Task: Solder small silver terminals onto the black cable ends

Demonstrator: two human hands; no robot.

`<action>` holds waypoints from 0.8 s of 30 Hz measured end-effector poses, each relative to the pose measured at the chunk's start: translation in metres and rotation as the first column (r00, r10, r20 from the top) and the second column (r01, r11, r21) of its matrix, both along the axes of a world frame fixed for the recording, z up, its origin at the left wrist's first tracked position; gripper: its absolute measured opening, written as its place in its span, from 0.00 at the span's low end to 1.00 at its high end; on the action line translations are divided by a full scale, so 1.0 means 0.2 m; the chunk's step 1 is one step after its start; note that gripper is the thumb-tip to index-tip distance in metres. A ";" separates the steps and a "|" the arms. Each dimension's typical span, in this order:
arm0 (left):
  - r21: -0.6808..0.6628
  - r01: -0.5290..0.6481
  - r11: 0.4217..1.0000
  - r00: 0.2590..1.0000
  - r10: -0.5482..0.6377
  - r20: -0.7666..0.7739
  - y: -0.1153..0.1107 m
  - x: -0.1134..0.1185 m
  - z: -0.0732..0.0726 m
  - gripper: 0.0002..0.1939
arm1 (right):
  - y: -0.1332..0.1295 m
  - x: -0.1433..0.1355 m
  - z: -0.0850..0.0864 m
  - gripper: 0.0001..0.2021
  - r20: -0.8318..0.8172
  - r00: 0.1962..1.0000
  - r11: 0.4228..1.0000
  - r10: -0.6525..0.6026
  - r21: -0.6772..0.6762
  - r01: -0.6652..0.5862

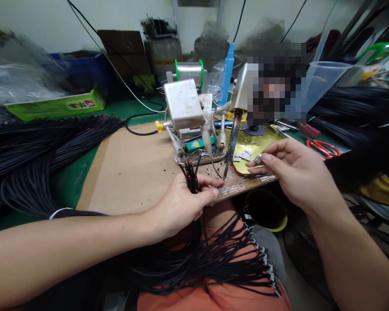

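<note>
My left hand [194,196] is closed round a bunch of black cables [191,175] whose stripped ends point up. Between its thumb and forefinger one cable end sticks out just below the tip of a soldering iron [233,142]. My right hand [288,168] pinches a small silvery metal connector [258,159] above the front of a yellow tray [262,144]. Several similar metal connectors [244,155] lie in that tray. Across my lap hang many black cables with connectors [265,259] on their ends.
A soldering stand [184,108] with a solder wire spool [189,74] stands on the cardboard-covered bench [123,168]. Heaps of black cable [35,160] lie at the left. Red-handled scissors [324,149] rest at the right. Below the edge is a bin [278,224].
</note>
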State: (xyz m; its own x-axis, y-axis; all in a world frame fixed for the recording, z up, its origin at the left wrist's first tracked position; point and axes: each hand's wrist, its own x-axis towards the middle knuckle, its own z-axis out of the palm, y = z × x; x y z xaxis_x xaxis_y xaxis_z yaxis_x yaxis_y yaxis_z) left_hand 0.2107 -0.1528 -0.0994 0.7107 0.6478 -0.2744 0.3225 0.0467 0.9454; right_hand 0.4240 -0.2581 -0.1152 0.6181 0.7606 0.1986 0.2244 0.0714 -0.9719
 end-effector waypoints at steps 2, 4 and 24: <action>-0.016 -0.010 1.000 1.000 0.010 0.014 0.01 0.00 0.00 0.13 | 0.00 -0.03 -0.03 0.09 -0.172 0.983 0.998 0.060 0.021 -0.057; -0.027 -0.017 0.999 0.999 0.018 0.030 0.01 0.01 -0.01 0.12 | 0.00 -0.05 -0.06 0.10 -0.269 0.958 0.995 0.100 0.005 -0.103; -0.070 -0.029 0.997 0.997 0.034 0.069 0.04 0.01 -0.03 0.14 | 0.02 -0.29 -0.11 0.08 -0.219 0.962 0.985 0.164 -0.012 -0.171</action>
